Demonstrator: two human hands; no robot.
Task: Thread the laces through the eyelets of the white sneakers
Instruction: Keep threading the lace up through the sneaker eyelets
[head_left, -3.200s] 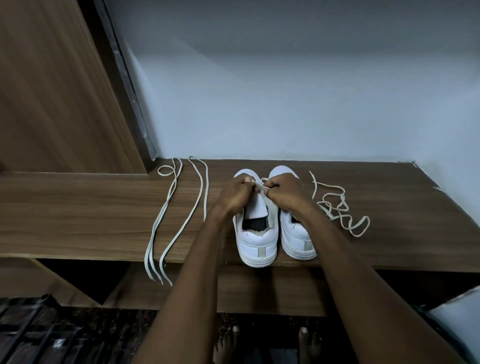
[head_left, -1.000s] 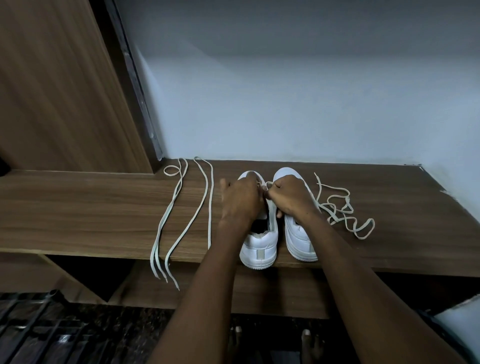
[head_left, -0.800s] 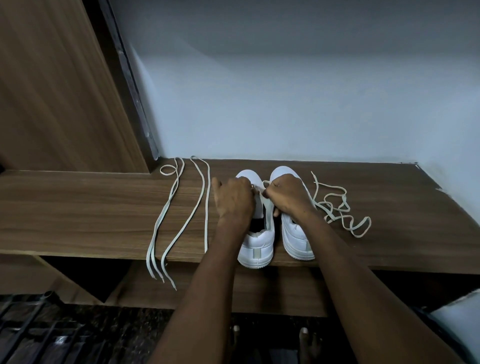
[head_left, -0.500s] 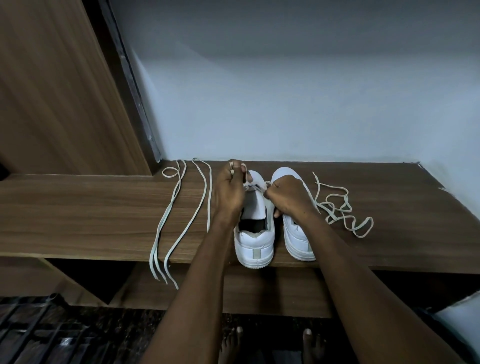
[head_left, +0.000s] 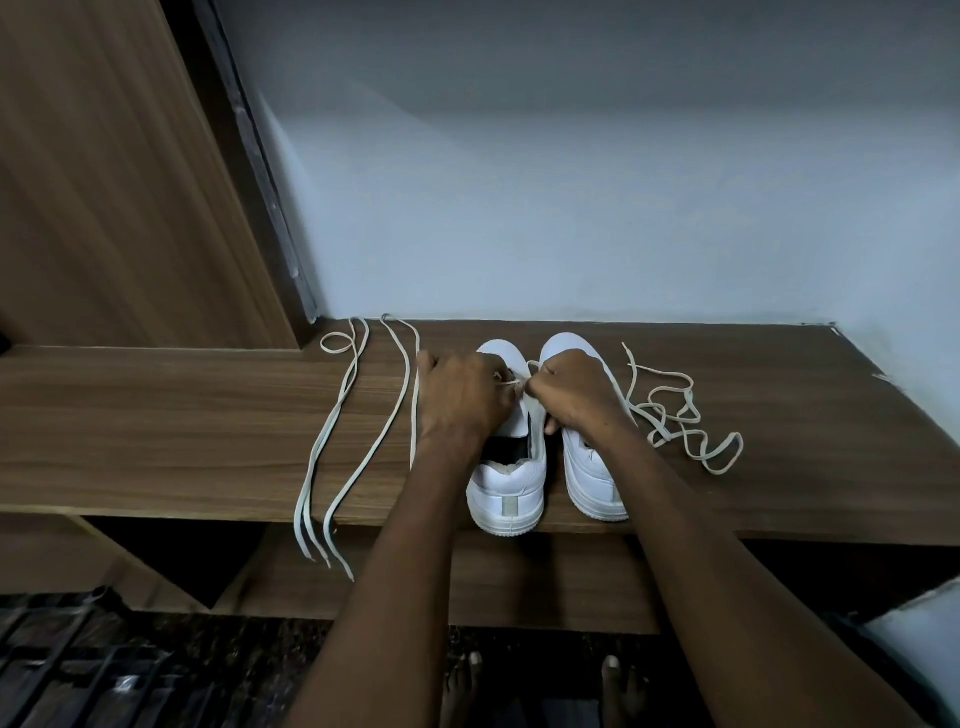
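Two white sneakers stand side by side on the wooden shelf (head_left: 156, 431), heels toward me: the left sneaker (head_left: 506, 488) and the right sneaker (head_left: 595, 483). My left hand (head_left: 462, 397) and my right hand (head_left: 574, 395) meet over the left sneaker's eyelet area, each pinching a short stretch of lace (head_left: 511, 381) between them. My hands hide the eyelets. This lace trails off to the right in a tangle (head_left: 685, 421) on the shelf.
A second loose lace (head_left: 358, 431) lies in long strands left of the sneakers, its ends hanging over the shelf's front edge. A wooden panel (head_left: 104, 182) rises at the left, and a pale wall stands behind. My bare feet (head_left: 540, 686) show on the dark floor below.
My left hand, raised with fingers up at the toe half a second ago, has come back down onto the left sneaker and meets my right hand on the lace.
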